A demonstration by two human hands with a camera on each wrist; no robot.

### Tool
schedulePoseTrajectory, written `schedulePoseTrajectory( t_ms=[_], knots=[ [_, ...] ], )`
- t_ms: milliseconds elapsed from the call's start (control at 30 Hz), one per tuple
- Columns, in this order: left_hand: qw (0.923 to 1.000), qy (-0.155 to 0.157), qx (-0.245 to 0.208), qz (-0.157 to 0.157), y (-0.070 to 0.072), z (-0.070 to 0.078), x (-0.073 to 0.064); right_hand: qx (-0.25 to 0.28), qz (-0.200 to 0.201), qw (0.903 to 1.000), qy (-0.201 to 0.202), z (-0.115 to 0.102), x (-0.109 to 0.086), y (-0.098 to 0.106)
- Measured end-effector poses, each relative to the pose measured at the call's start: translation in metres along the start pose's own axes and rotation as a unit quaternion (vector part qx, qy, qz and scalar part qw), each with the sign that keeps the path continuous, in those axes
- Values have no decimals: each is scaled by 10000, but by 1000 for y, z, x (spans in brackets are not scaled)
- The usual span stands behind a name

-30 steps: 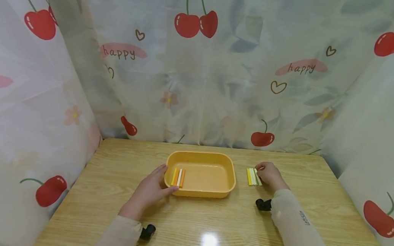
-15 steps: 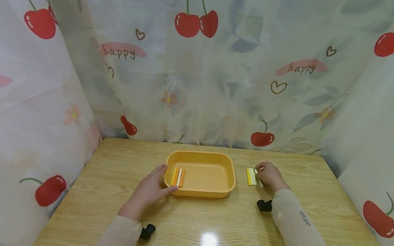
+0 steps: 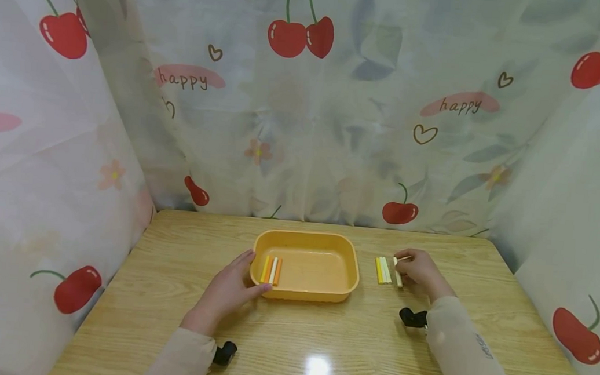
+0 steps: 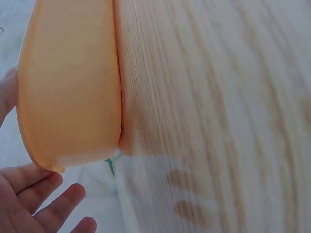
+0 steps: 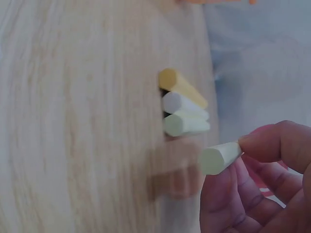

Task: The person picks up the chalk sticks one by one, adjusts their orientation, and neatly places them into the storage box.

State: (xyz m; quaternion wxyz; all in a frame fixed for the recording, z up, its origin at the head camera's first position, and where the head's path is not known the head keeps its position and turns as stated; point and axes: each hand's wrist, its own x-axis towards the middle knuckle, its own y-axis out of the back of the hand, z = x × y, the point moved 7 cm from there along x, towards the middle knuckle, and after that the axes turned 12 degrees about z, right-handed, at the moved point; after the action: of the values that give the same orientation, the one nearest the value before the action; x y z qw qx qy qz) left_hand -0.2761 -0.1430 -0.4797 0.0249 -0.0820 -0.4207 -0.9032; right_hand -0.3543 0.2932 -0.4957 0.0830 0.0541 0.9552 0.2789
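Observation:
In the right wrist view, my right hand [image 5: 272, 179] pinches a pale green-white chalk stick [image 5: 219, 159] between thumb and fingertips. The head view has this right hand [image 3: 419, 271] just right of a small row of chalk: a yellow stick [image 3: 379, 271], a white one and a pale green one [image 5: 187, 124], side by side on the table. My left hand [image 3: 227, 293] rests at the left front corner of an orange plastic tray [image 3: 305, 295], thumb on the front rim and fingers spread along the left side. Several yellow, orange and white chalk sticks [image 3: 271, 271] lie together at the tray's left end.
The wood-grain table [image 3: 289, 338] ends at a cherry-patterned curtain [image 3: 309, 124], which also runs along both sides. Black wrist-camera mounts [image 3: 225, 354] stick out from both sleeves. A light reflection shines on the tabletop near the front.
My right hand has shifted to the right, drawing one chalk stick away from the row and leaving a gap beside the other three. The left hand and the tray have stayed put.

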Motion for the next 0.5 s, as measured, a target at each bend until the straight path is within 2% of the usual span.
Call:
schedulePoseTrajectory(
  t_ms=[167, 500],
  knots=[
    [10000, -2, 36, -9, 0, 0, 0, 210, -64, 9997, -87, -6, -5, 7],
    [10000, 10, 28, -31, -1, -1, 0, 523, -185, 9985, 7, -31, -22, 14]
  ],
)
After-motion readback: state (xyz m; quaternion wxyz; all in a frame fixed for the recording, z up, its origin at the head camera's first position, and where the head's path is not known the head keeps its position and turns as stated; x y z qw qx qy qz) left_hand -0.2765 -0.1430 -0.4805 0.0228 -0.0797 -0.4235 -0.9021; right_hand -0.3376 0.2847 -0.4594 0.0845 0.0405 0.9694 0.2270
